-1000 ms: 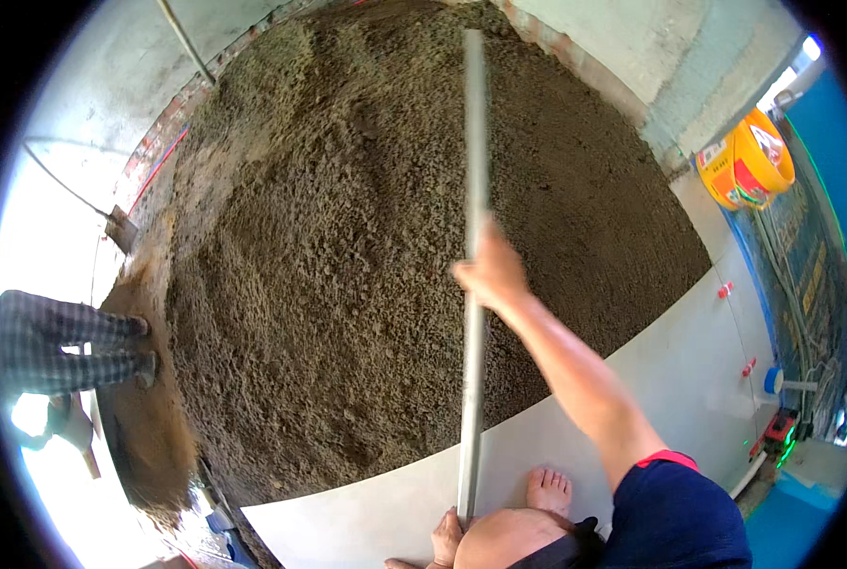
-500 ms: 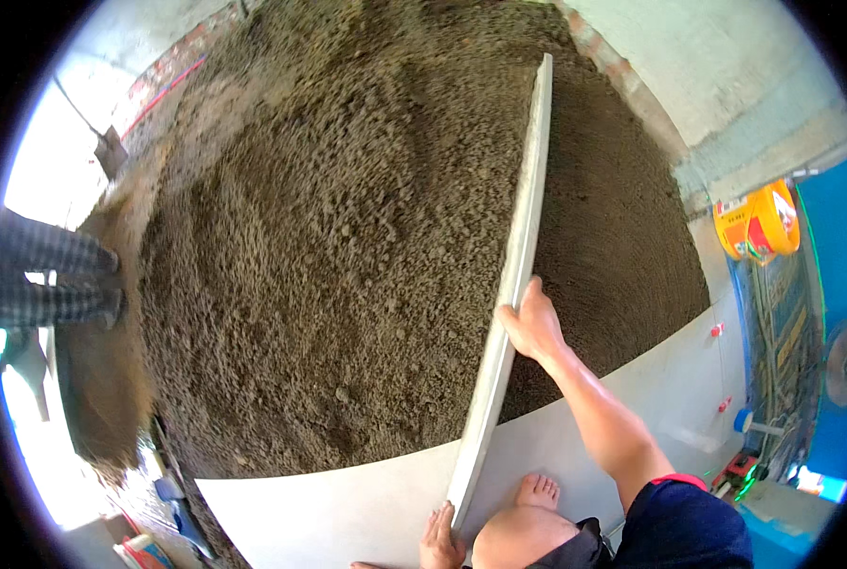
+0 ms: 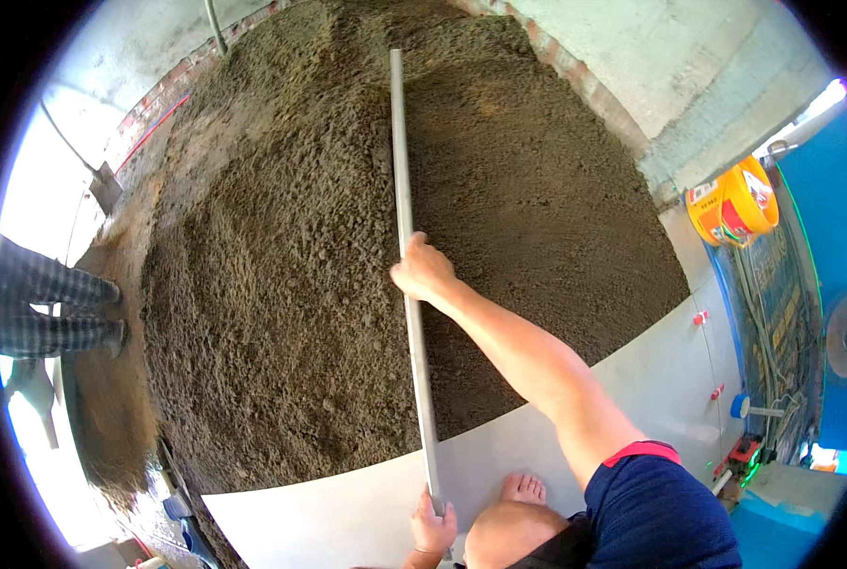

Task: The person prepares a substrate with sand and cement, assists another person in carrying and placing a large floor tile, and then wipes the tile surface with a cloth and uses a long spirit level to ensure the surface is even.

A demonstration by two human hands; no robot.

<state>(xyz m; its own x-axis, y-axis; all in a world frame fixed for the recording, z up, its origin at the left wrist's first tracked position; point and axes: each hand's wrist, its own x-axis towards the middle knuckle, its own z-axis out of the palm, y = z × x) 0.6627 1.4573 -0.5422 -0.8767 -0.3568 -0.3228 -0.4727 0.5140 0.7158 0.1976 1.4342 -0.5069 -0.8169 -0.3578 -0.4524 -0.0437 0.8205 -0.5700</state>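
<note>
A long pale metal straightedge [image 3: 400, 152] lies lengthways across a bed of damp grey-brown mortar [image 3: 253, 303]. My right hand [image 3: 421, 268] is closed round the bar near its middle, arm stretched forward. At the bottom, my left hand [image 3: 433, 522] grips the bar's near end. The mortar is lumpy left of the bar and flatter to its right. Along the near edge, pale tiles [image 3: 309, 522] border the bed, and my bare foot [image 3: 524, 491] rests on them beside my bent knee.
At far left stands another person in checked trousers [image 3: 54, 332], near a shovel [image 3: 106, 190]. A yellow bucket [image 3: 731, 204] stands right of the bed, near red tile clips [image 3: 700, 318] and a laser level [image 3: 741, 455] with green light. Concrete walls [image 3: 622, 57] border the back.
From its slanted position half a second ago, the straightedge has swung left to a more upright line, my right hand moving with it. More flattened mortar shows to its right.
</note>
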